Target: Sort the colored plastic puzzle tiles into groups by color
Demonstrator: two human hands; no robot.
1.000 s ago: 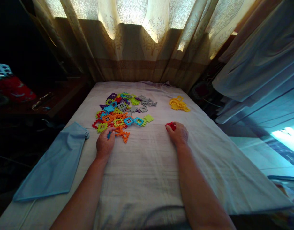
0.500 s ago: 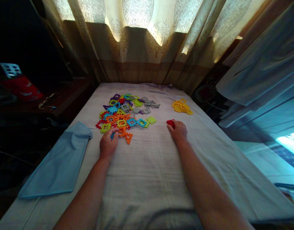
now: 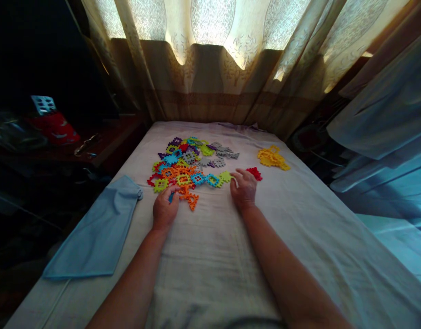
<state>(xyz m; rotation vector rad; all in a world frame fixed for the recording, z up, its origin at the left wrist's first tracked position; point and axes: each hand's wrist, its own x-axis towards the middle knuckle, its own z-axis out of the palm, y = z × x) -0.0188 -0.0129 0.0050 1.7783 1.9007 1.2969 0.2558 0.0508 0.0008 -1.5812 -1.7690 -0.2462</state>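
My left hand (image 3: 165, 209) is closed at the near left edge of a pile of colourful plastic interlocking tiles. Between its thumb and fingers shows a blue tile (image 3: 171, 197), mostly covered by the hand. Orange tiles (image 3: 191, 200) lie just right of these fingers. My right hand (image 3: 244, 188) has its fingers apart and holds nothing. Its fingertips are beside a lime green tile (image 3: 225, 177) at the pile's right end. Behind the right hand, slightly to the right, lies a red tile (image 3: 254, 173). Blue tiles (image 3: 198, 178) sit along the pile's front.
Yellow tiles (image 3: 273, 158) form a separate heap at the far right of the cloth-covered surface (image 3: 210, 256). A light blue cloth pouch (image 3: 93, 233) lies along the left edge. Curtains (image 3: 210, 82) hang behind, and a dark cabinet with a red container (image 3: 57, 129) stands left.
My right hand has let go of the red tile and moved left toward the pile, its fingers opening. My left hand still holds the blue tile. The view has shifted slightly left.
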